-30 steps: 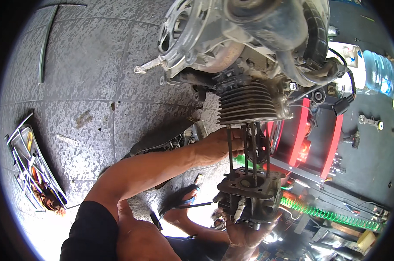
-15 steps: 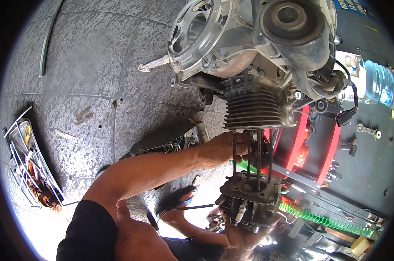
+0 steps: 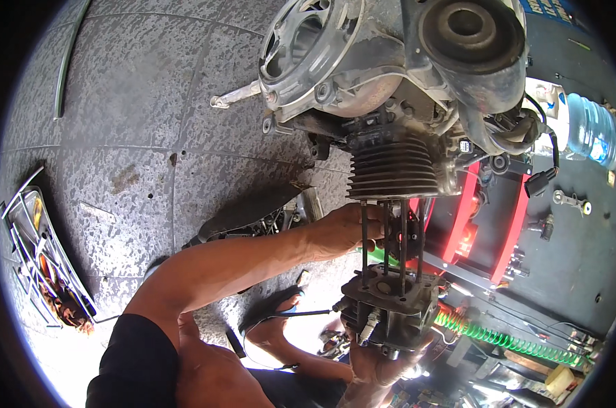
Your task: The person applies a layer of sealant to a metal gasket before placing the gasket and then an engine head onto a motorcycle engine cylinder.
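Observation:
A finned engine cylinder hangs under a scuffed grey engine case, with several long studs running down from it. Below, a cylinder head with a spark plug in its side sits around the studs' lower ends, apart from the cylinder. My right hand cups this head from underneath. Beside the studs, just under the cylinder, my left hand has its fingers curled; the fingertips are partly behind the studs, and what they hold, if anything, is hidden.
A tray of tools lies on the tiled floor at left. To the right are a red-edged rack, a green coil spring, a loose link part and a large blue water bottle. A dangling cable connector hangs close by.
The view has shifted slightly, so the engine and cylinder head sit a little higher and further left. Both hands keep their places on or beside the same parts.

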Action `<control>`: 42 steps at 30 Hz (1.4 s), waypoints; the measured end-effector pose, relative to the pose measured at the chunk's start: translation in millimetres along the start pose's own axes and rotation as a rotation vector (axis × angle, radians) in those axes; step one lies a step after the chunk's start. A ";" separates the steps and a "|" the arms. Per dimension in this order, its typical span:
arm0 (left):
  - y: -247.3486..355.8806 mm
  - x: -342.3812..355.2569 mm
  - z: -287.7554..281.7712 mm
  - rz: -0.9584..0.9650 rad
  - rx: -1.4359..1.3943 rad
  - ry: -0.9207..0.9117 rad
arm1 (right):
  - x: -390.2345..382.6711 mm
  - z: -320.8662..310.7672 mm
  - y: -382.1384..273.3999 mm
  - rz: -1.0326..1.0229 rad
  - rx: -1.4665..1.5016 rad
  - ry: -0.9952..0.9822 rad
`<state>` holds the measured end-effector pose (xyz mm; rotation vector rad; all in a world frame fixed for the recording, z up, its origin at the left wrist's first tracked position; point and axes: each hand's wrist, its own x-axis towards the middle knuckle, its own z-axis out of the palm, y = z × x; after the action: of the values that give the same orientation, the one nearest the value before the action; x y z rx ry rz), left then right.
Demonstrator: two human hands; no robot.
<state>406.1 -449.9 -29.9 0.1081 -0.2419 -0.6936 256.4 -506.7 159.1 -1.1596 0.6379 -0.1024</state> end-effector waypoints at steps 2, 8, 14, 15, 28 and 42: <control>-1.6 1.5 -1.4 0.014 -0.023 -0.024 | -0.9 1.2 -0.9 -0.003 -0.014 -0.004; -5.4 3.2 -4.3 0.034 -0.027 -0.035 | -2.2 1.5 -2.2 0.030 0.000 -0.012; -4.0 2.8 -0.3 0.016 0.012 0.001 | -3.4 -1.9 1.4 -0.007 -0.043 0.022; -3.4 2.5 -0.2 0.019 0.030 -0.002 | -3.3 -1.4 1.7 -0.016 -0.049 0.031; -0.6 2.0 2.2 0.002 0.029 0.007 | -1.8 5.9 9.2 -0.114 -0.071 0.075; 8.7 -1.5 6.6 -0.003 0.047 -0.020 | -2.1 5.5 -2.5 -0.122 -0.050 0.193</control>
<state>408.6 -442.5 -22.3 0.1461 -0.2768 -0.6922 258.1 -502.4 163.5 -1.2459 0.7423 -0.3066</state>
